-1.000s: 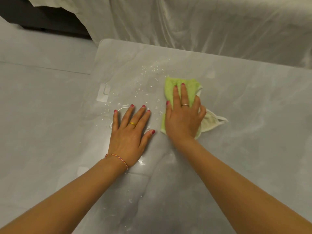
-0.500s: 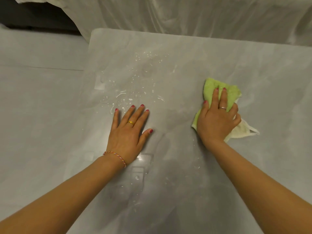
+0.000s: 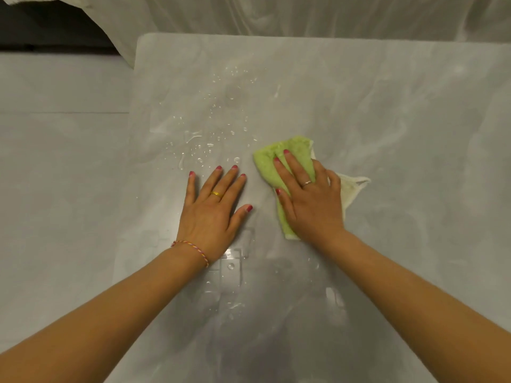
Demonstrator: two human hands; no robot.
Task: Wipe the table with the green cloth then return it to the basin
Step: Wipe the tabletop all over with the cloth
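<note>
Grey marbled table (image 3: pixel 387 111) fills our view, pale draped sheeting (image 3: pixel 304 15) hanging along its far edge. We've got our right hand (image 3: pixel 309 205) pressed flat on the green cloth (image 3: pixel 269 167), fingers straight and spread over the folded pad, the palm covering its near half; nothing is pinched or curled round it. A whitish corner of the cloth pokes out to the right of our hand. The cloth sits on the table roughly mid-depth, just right of centre, its far-left corner lying free beyond our fingertips. Just beside it to the left, apart from it, our left hand (image 3: pixel 213 211) lies flat on the bare table, fingers splayed, holding nothing, a gold ring on one finger and a braided bracelet (image 3: pixel 193 250) at the wrist. Water droplets (image 3: pixel 210 139) are scattered beyond our left fingertips, running off toward the far edge, and more wet patches glisten on the near side between our forearms. Grey floor (image 3: pixel 55 161) shows to the left of the table.
</note>
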